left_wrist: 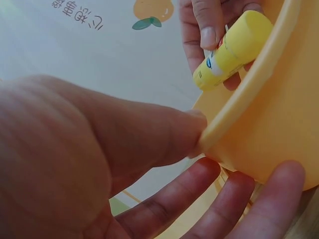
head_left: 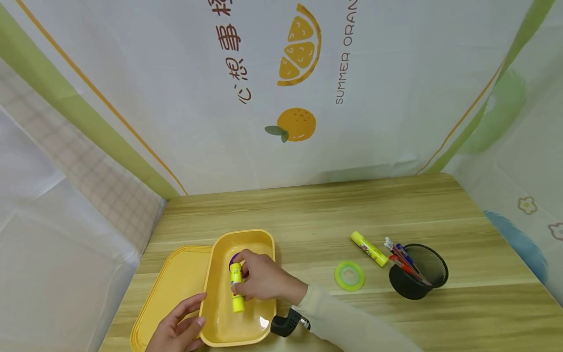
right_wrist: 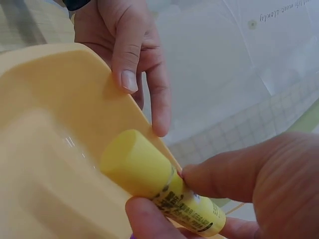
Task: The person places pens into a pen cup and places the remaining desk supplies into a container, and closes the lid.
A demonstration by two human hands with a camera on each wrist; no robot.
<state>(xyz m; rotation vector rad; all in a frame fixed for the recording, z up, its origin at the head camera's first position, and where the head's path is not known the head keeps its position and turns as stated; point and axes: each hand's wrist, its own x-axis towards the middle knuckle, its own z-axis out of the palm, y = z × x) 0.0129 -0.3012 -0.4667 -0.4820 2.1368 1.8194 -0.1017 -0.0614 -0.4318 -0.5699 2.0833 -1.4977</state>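
Over the yellow box (head_left: 215,308), my right hand (head_left: 266,278) pinches a yellow glue stick (right_wrist: 132,162) between thumb and fingers. The glue stick is tilted, its cap end toward the box floor in the right wrist view. A purple ring (head_left: 231,261) lies inside the box, partly covered by the right hand. At the box's left wall, my left hand (head_left: 178,326) holds the rim, thumb tip on the edge and fingers along the outside, as the left wrist view shows.
A yellow lid (head_left: 164,288) lies left of the box, partly under it. To the right are a green tape roll (head_left: 337,276), a second glue stick (head_left: 369,249) and a black mesh pen holder (head_left: 409,291), tipped over, with pens (head_left: 405,266). Curtains hang behind the wooden table (head_left: 308,215).
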